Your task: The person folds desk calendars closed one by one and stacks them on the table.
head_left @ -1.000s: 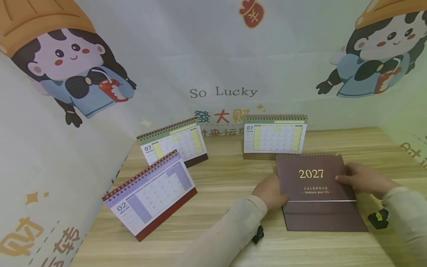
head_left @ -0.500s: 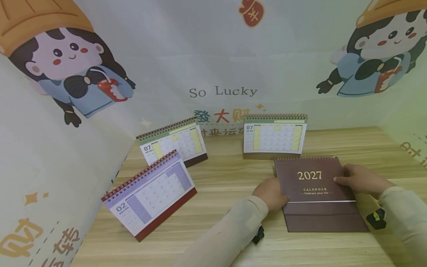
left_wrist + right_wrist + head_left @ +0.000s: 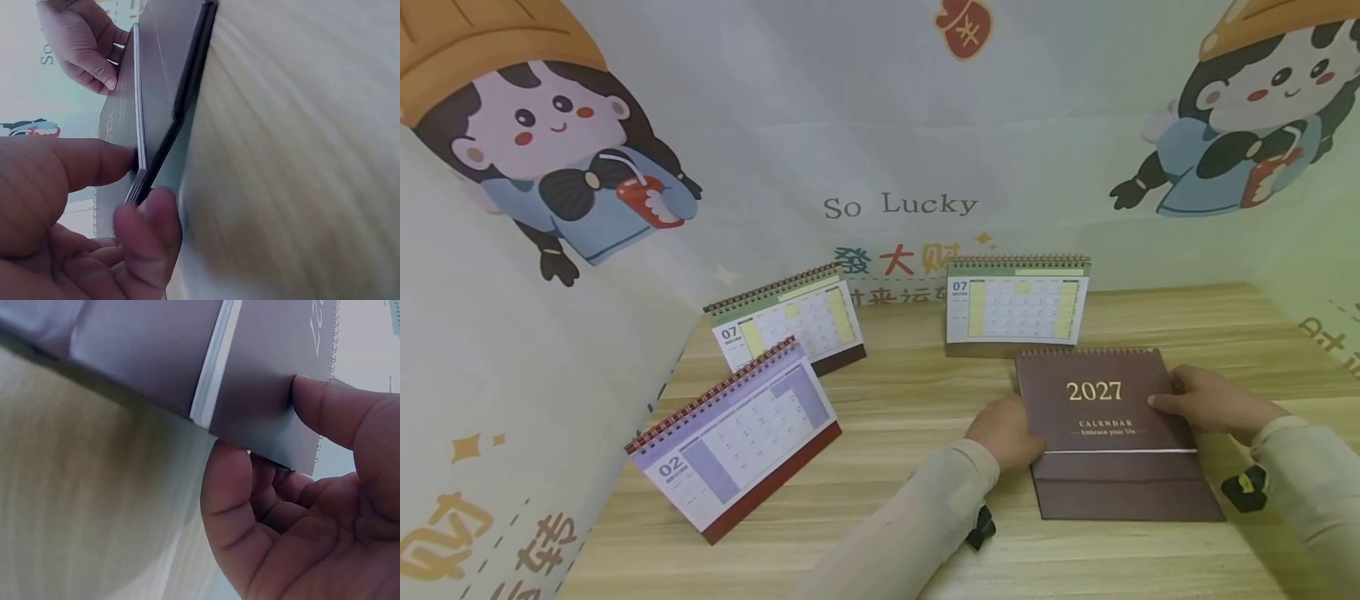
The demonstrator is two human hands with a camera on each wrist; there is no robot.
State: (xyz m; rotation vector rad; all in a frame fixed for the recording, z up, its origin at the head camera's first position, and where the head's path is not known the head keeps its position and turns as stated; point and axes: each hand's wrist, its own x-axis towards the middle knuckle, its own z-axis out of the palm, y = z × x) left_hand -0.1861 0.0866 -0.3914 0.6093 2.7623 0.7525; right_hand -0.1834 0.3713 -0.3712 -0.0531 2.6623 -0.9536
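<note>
A purple-and-white spiral-bound desk calendar with a red base (image 3: 745,442) stands at left on the wood-grain table (image 3: 895,417). The left hand (image 3: 1009,433) pinches the left edge of the dark-brown "2027" calendar (image 3: 1105,408), positioned at table right; the right hand (image 3: 1221,404) pinches its right edge.

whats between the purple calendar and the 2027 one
The head view shows bare table, then the left sleeve and left hand, which grips the 2027 calendar.
</note>
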